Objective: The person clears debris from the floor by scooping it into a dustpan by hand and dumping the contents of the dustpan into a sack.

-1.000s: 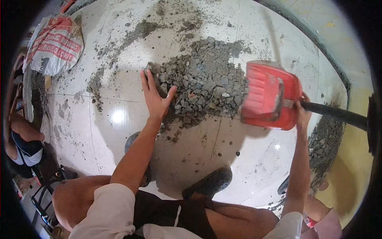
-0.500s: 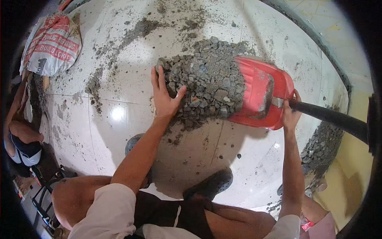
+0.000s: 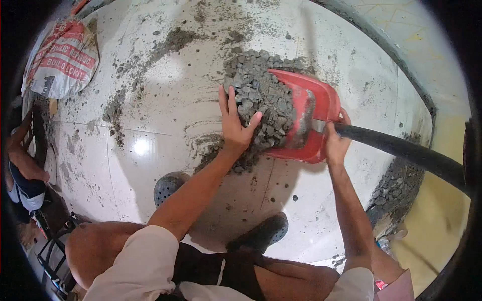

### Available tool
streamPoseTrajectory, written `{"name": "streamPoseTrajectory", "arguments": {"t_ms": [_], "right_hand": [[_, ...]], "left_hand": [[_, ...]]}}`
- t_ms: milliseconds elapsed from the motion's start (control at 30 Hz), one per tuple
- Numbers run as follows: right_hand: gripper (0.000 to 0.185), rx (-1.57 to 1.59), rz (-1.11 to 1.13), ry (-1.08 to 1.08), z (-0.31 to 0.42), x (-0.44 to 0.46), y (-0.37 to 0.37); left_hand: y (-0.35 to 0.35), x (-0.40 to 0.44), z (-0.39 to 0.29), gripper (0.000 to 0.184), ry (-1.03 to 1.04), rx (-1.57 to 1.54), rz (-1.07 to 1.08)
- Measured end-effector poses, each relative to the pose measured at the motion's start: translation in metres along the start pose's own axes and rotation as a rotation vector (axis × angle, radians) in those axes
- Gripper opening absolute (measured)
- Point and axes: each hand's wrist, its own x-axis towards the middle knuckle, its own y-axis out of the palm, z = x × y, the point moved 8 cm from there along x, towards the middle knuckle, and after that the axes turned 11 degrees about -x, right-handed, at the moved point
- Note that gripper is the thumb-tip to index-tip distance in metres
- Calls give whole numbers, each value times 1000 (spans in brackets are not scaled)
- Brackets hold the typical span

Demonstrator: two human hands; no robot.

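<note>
A heap of grey gravel and rubble [image 3: 266, 95] lies on the tiled floor and partly inside a red dustpan [image 3: 324, 98]. My left hand [image 3: 237, 125], fingers spread, presses against the left side of the heap. At the back of the dustpan, my right hand [image 3: 337, 140] is closed around its rear edge, by the base of the black handle [image 3: 396, 145]. Part of the dustpan's floor is hidden under the stones.
A red-and-white printed sack [image 3: 65, 62] stands at upper left, near another person's arm [image 3: 27, 160]. More gravel [image 3: 396, 185] lies along the yellow wall [image 3: 437, 200] at right. My dark clogs [image 3: 261, 233] are below the heap.
My left hand has moved right, pushing the rubble together and leaving smears on the tiles. My right hand and the dustpan have shifted left, and more stones now cover the pan.
</note>
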Motion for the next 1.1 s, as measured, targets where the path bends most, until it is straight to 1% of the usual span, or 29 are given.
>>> {"name": "streamPoseTrajectory", "arguments": {"t_ms": [33,100,133,167,200,233,267,367,433,467,533,567,600,633,667,700,767,800,833,867,900,933,967,1000,1067,1100], "right_hand": [[51,-17,19,-1,0,0,3],[51,40,46,89,1,-6,10],[51,0,21,106,7,-7,11],[51,-4,20,104,5,-7,13],[54,39,20,103,4,-8,15],[57,83,18,98,5,-7,15],[56,81,47,166,0,-8,13],[58,22,67,98,0,-6,13],[59,15,87,102,-2,-6,11],[61,1,116,98,-1,-4,13],[62,43,162,105,8,-6,12],[64,74,202,126,12,-8,10],[73,-9,303,170,12,-8,5],[73,-3,428,205,17,-12,-3],[75,8,552,229,29,-17,-13],[72,-189,770,198,42,-19,-26],[49,-635,910,95,84,-22,-60],[46,-529,899,70,129,-35,-75],[42,-423,889,44,178,-52,-89],[39,-391,778,-138,236,-64,-103],[36,-355,664,-316,286,-75,-117],[35,-349,501,-468,322,-82,-135],[36,-528,281,-733,354,-91,-151],[35,-861,113,-850,380,-101,-158],[49,-1377,-44,-1127,399,-95,-154],[53,-1586,-46,-1001,395,-88,-150]], "left_hand": [[8,0,-3,86,5,-8,3],[24,-1,-4,87,-38,-36,-1],[35,-2,-4,90,-80,-32,38],[47,-1,-7,95,-81,-6,54],[60,-1,-12,100,-82,18,73],[75,-2,-17,104,-128,90,142],[84,-4,-23,104,-94,85,153],[91,-8,-25,105,-39,107,184],[89,-9,-23,98,-83,2,153],[85,-7,-24,98,-68,8,148],[78,-11,-15,88,-124,228,238],[65,-8,-16,69,-96,41,125],[53,-5,-14,59,-100,14,99],[42,-1,-13,49,-104,-15,75],[22,-2,-15,30,-245,-317,-76],[15,-5,-16,30,-236,-315,-77],[5,-14,-1,18,-368,-472,-169],[4,-20,-2,18,-357,-478,-173],[3,-29,-5,12,-349,-427,-206],[1,-41,-10,7,-345,-372,-237],[9,-55,-17,6,-357,-479,-237],[21,-73,-26,7,-368,-586,-234],[35,-90,-32,7,-453,-576,-168],[50,-109,-39,7,-538,-564,-100],[87,-151,-28,10,-521,-571,28],[105,-169,-28,10,-692,-620,179]]}}
